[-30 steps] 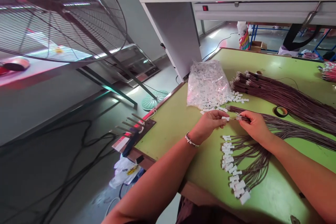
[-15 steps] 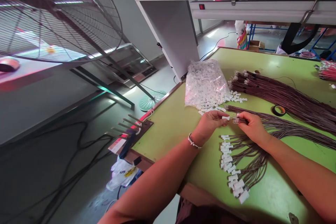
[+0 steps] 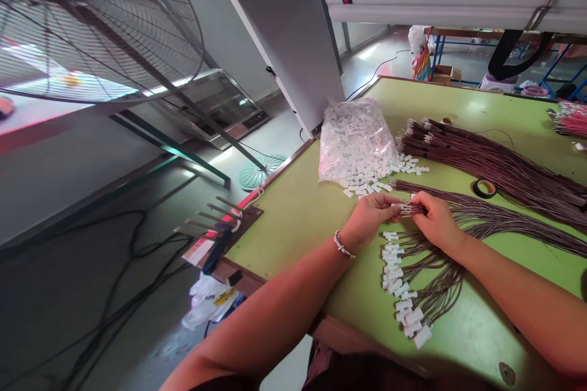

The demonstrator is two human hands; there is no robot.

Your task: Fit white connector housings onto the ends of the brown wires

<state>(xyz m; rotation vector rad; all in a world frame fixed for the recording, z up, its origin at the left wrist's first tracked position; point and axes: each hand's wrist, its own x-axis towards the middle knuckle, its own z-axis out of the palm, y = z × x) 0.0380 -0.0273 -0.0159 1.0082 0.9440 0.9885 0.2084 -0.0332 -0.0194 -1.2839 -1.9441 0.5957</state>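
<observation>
My left hand, with a bracelet at the wrist, is closed in a pinch on a small white plastic connector, mostly hidden by the fingers. Facing it, my right hand is closed round a small bunch of brown wires, whose bare metal terminals stick out toward the left fingertips. The fingertips of both hands nearly meet over the green table. Below them lies a row of white connectors fitted on brown wires. Behind the hands stretches a loose bundle of brown wires.
A clear plastic bag of white connectors lies at the back left, with loose ones spilled beside it. Thick brown wire bundles and a black tape roll lie right. Metal prongs jut from the left edge. A fan stands left.
My left hand has brought the white connector closer to the wire terminals, and it shows less between the fingers. The camera view has shifted slightly.
</observation>
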